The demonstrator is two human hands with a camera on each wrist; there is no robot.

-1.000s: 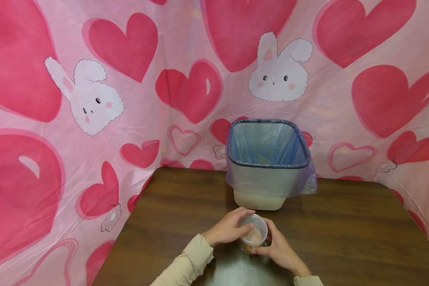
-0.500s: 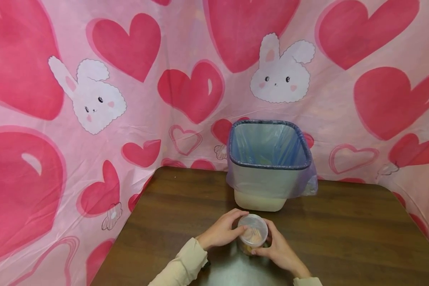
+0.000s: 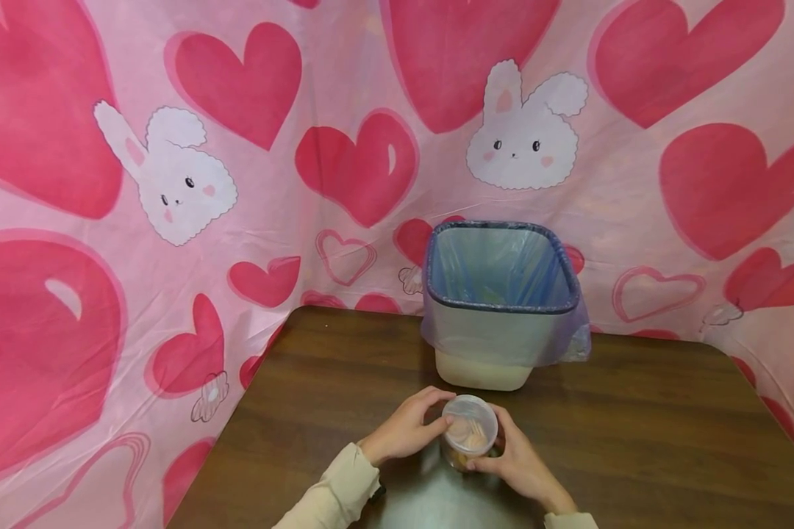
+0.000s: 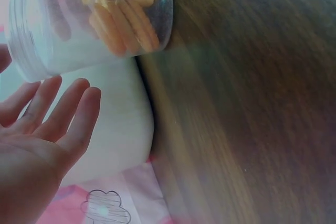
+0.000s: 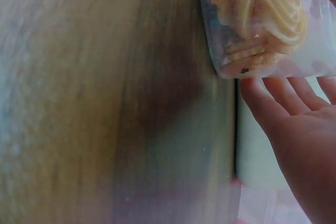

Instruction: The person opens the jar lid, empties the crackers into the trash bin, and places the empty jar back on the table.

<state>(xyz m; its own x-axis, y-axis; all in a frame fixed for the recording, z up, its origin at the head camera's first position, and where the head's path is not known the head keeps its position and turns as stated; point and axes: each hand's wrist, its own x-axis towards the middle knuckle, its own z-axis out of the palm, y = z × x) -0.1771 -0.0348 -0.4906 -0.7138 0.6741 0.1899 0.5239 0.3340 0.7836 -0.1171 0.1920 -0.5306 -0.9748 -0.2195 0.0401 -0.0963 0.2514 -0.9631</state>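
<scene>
A clear plastic jar point(image 3: 459, 461) of piped cookies stands upright on the wooden table, topped by a translucent round lid point(image 3: 471, 426). My left hand point(image 3: 406, 426) is at the lid's left side, thumb on its edge and fingers along its far rim. In the left wrist view, the fingertips point(image 4: 51, 81) reach the lid's rim. My right hand point(image 3: 521, 464) grips the jar's body from the right, thumb in front and fingers behind. Ridged cookies point(image 4: 123, 24) show through the wall in the left wrist view, and a swirled cookie point(image 5: 283, 17) in the right wrist view.
Just beyond the jar stands a whitish bin point(image 3: 483, 345) lined with a bluish-purple plastic bag point(image 3: 572, 334). The brown table point(image 3: 642, 419) ends at a pink backdrop point(image 3: 265, 220) with hearts and rabbits, hung behind it and along the left.
My left hand has drawn back to the left, its thumb going from over the lid's middle to the lid's left edge. The right hand keeps its grip, and the jar stays in place.
</scene>
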